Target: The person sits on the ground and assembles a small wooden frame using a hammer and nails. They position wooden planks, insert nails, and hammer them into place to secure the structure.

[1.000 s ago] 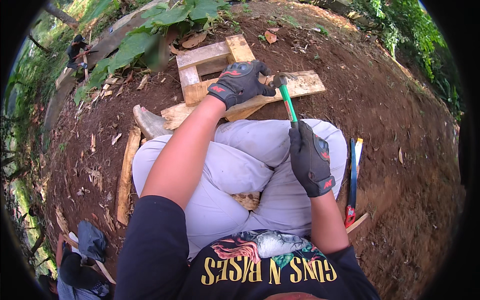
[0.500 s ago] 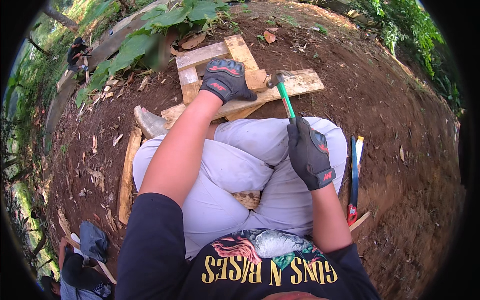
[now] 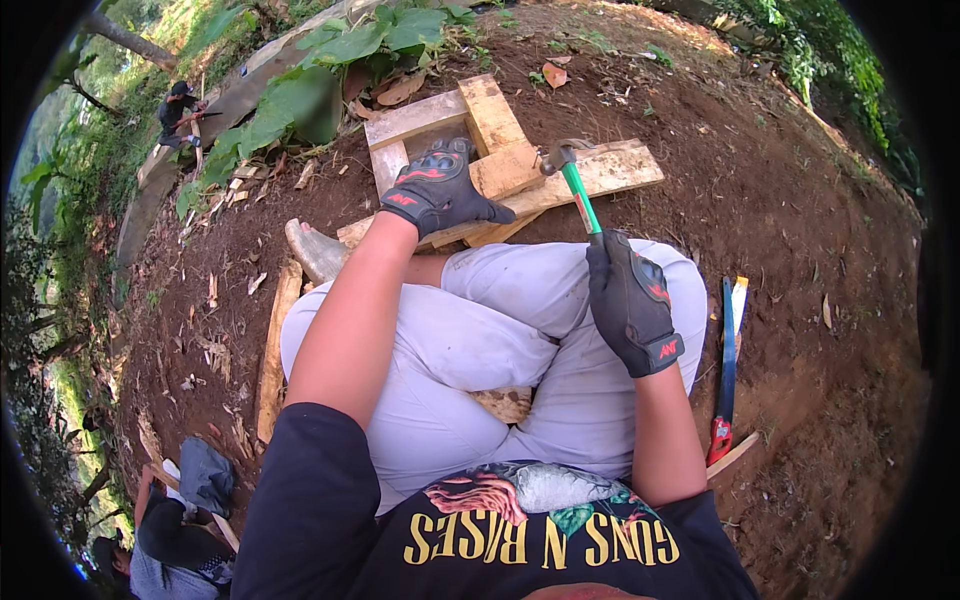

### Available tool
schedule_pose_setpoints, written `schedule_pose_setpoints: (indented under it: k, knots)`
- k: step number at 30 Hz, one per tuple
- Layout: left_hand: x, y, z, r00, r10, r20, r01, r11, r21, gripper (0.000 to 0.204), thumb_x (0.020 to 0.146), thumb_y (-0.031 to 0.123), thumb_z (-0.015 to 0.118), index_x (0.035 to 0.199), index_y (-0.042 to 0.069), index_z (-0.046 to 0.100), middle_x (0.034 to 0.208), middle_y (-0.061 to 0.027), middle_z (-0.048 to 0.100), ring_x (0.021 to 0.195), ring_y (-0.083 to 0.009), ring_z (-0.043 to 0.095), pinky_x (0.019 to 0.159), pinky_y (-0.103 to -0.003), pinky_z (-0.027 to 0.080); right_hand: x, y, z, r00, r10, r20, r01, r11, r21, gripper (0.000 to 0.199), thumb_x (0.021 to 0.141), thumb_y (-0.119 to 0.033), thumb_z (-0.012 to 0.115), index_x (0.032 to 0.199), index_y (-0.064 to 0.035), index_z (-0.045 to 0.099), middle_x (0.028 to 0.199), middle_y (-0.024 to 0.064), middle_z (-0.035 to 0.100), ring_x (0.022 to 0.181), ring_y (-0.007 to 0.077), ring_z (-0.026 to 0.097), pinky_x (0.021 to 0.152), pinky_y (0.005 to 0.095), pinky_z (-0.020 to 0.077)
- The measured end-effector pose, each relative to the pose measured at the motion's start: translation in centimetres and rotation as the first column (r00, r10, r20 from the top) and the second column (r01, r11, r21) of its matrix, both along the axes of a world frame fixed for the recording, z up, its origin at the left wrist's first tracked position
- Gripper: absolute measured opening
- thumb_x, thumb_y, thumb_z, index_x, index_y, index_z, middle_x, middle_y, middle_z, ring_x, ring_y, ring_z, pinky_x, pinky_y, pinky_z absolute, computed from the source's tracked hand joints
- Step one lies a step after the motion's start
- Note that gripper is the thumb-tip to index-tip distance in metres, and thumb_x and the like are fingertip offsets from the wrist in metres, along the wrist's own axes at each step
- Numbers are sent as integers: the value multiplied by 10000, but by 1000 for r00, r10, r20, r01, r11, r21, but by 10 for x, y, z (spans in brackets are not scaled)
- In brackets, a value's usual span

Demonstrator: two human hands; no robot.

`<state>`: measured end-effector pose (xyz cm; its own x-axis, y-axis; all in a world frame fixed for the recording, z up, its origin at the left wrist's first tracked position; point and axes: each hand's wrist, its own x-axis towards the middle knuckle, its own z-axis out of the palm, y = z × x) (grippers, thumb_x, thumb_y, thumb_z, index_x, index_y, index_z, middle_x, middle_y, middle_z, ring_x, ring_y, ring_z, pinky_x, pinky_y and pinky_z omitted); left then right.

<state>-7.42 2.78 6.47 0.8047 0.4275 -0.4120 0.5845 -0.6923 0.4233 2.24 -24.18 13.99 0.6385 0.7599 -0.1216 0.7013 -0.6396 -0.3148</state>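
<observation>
A square wooden frame [image 3: 497, 112] of rough boards lies on the soil just beyond my crossed legs. One longer plank [image 3: 612, 172] sticks out from it to the right. My left hand [image 3: 440, 190], in a black glove, grips the near left part of the frame, its thumb along the plank. In my right hand [image 3: 632, 300], also gloved, is a claw hammer [image 3: 577, 192] with a green handle, held by its dark grip. The hammer's head is over the plank, beside the end of a short board [image 3: 506, 170]. Whether it touches the wood I cannot tell.
A handsaw [image 3: 724, 370] with a red handle lies right of my knee, near a wood strip [image 3: 735, 455]. Another board [image 3: 278, 350] lies to my left. One person [image 3: 178, 115] sits at the far left, another [image 3: 175, 545] at the lower left. Large-leaved plants [image 3: 350, 45] grow beyond.
My left hand has shifted slightly left and nearer on the frame, uncovering more of the short board. The hammer stays at about the same spot. The whole view has shifted a little.
</observation>
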Motion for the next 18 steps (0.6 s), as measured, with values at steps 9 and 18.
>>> schedule_pose_setpoints:
  k: [9,18]
  knots:
    - [6,-6,1,998,-54,31,52,997,49,848,774,562,801,1404,26,612,1361,-253,657,1276,-392,651,1090,-465,525,1,-1,-5,1000,4,12,-5,999,38,247,1100,-224,503,1045,-35,652,876,228,706,797,454,689,702,558,533]
    - [15,-16,-5,998,-46,-32,49,994,97,670,809,445,741,1333,40,644,1313,-253,673,1234,-391,672,1024,-486,565,-1,3,25,999,-7,52,2,997,77,325,1120,-284,508,1235,-32,677,908,206,722,817,444,694,722,545,527]
